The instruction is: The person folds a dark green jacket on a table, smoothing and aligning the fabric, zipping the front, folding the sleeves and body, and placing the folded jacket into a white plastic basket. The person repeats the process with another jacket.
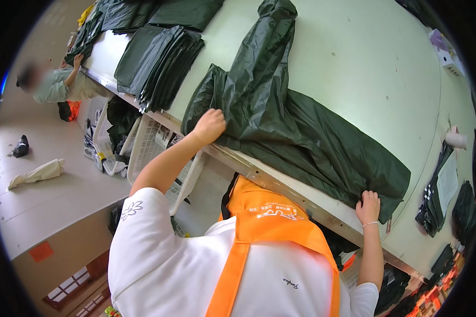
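Left hand (210, 126), eleven o'clock, and right hand (368, 207), four o'clock, curl nearly closed, gripping green fabric (322, 138); tension evenly, smoothing creases towards twelve

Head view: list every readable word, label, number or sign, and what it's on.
Wording not copied out; print stands on:
Orange apron: white lettering, smaller lines too small to read.
White shirt: small dark script.
White-and-purple box: dark letters, small and tilted.
White paper sheet: any print too small to tell.
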The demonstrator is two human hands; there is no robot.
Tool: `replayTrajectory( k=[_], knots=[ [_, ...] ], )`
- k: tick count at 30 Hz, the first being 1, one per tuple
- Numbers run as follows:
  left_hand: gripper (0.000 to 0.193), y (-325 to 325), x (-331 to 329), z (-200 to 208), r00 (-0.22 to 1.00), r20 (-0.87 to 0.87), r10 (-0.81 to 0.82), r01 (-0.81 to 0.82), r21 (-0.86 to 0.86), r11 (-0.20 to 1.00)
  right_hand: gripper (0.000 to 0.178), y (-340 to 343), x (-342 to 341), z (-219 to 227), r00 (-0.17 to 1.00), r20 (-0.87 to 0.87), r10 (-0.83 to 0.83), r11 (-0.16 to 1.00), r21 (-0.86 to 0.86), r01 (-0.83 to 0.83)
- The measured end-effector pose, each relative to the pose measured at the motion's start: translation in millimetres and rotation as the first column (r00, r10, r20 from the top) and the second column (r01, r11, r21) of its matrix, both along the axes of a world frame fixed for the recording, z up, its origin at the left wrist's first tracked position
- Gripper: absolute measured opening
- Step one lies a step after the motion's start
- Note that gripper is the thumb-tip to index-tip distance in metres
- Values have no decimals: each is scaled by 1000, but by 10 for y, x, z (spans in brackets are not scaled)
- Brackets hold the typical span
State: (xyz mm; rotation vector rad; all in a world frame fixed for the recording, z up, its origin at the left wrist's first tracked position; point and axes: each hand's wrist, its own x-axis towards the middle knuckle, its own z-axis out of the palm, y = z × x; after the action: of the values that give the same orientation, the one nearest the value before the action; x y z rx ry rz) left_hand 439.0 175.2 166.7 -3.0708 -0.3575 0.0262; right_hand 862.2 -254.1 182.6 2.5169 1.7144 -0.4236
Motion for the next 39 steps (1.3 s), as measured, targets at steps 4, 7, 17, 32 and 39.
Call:
replayTrajectory(
  k=[4, 7, 17, 32, 39],
  knots=[
    [10, -12, -94, -115, 992, -99, -80, 86, 54, 995, 12, -209, 227, 146, 989, 72, 129, 991, 27, -131],
    [15, -8, -81, -174, 992, -124, -11, -10, -167, 986, 9, -280, 197, 152, 988, 88, 128, 987, -107, -119],
    [32, -40, 73, -76, 988, -44, 146, -152, -416, 897, 28, 2849, 128, 1119, 949, -256, 186, 980, 110, -163],
    [29, 12, 19, -77, 979, 67, 191, -103, -645, 757, 37, 5548, 549, 780, 986, 60, 157, 957, 237, -167],
    [86, 516, 40, 187, 753, 435, 494, -102, -665, 740, 39, 1645, 2150, 1978, 861, -51, -507, 832, 234, 504]
  ],
)
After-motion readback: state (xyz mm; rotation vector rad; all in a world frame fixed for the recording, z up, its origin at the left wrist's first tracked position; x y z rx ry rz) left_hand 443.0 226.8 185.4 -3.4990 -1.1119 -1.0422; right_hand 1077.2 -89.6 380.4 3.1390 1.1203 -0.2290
